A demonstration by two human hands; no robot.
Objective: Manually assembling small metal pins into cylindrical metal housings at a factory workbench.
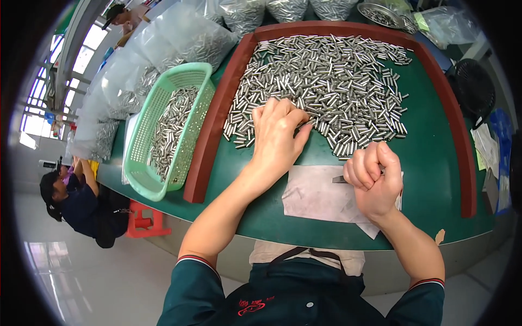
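Note:
Many short, shiny metal pins (326,76) lie in a broad heap on the green tabletop (429,125). My left hand (278,129) reaches into the heap's near left side, its fingers curled down onto pins and the thumb bent in beside the index finger. Its fingertips are partly hidden. To the right, my right hand (375,176) is closed in a fist over a grey cloth (315,195). A dark, flat metal tool tip (339,179) sticks out from the fist's left side; the fist hides the rest.
A reddish-brown wooden frame (217,125) borders the heap on three sides. Left of it stands a green perforated basket (133,157) with pins inside. Clear bags (201,41) of pins line the back and left. A black fan (473,89) stands right. A person (81,201) sits far left.

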